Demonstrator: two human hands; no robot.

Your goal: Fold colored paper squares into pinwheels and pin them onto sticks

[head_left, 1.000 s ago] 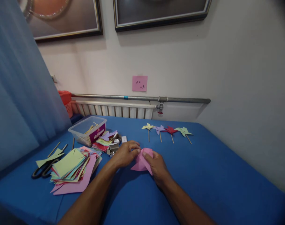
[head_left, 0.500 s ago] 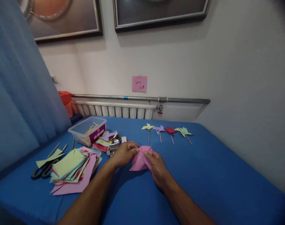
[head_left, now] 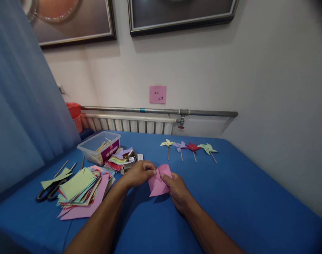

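Observation:
Just above the blue-covered table I hold a pink paper square, cut and partly folded into pinwheel shape. At its upper left edge, the thumb and fingers of my left hand pinch the paper. My right hand grips the right side, thumb on top and fingers behind. Beyond them lie a yellow pinwheel, a purple pinwheel, a red pinwheel and a green pinwheel, each on a stick. A small box is partly hidden behind my left hand.
Left of my forearm lies a stack of coloured paper, beside black-handled scissors. Behind stand a clear plastic tub with sticks and a pile of cut paper. A blue curtain hangs at left; a radiator lines the wall.
The pink paper has turned a little in my hands, its lower corner now farther right and slightly lower. Both hands keep their hold and have barely moved.

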